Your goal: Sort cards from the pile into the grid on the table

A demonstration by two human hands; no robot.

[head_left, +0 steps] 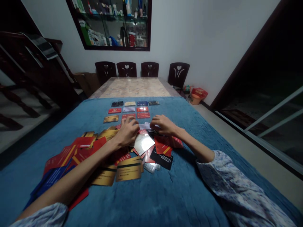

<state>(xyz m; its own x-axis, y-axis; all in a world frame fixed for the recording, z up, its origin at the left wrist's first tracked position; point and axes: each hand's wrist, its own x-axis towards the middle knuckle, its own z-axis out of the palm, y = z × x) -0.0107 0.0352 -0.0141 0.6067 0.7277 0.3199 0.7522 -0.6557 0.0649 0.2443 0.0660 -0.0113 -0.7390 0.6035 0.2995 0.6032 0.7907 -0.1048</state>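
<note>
My left hand [129, 130] is bent over the pile, its fingers curled down on the cards. What they hold, if anything, is hidden. Across from it, my right hand [163, 125] has its fingers drawn together at the edge of a pale card [146, 125]. Below my hands lie a shiny silver card [143, 142], red cards [163, 144], a black card [162, 160] and gold cards [129, 170], overlapping. Red-and-yellow cards [62, 157] and blue cards [52, 177] are heaped by my left forearm. Beyond my hands, single cards lie in rows, including a gold card [111, 119].
A blue cloth [189, 195] covers the near part of the table, with bare marble-patterned tabletop [133, 87] beyond. Several dark chairs [179, 73] stand along the far side. An orange bucket [195, 98] is on the floor to the right. Shelves [113, 19] are set in the wall.
</note>
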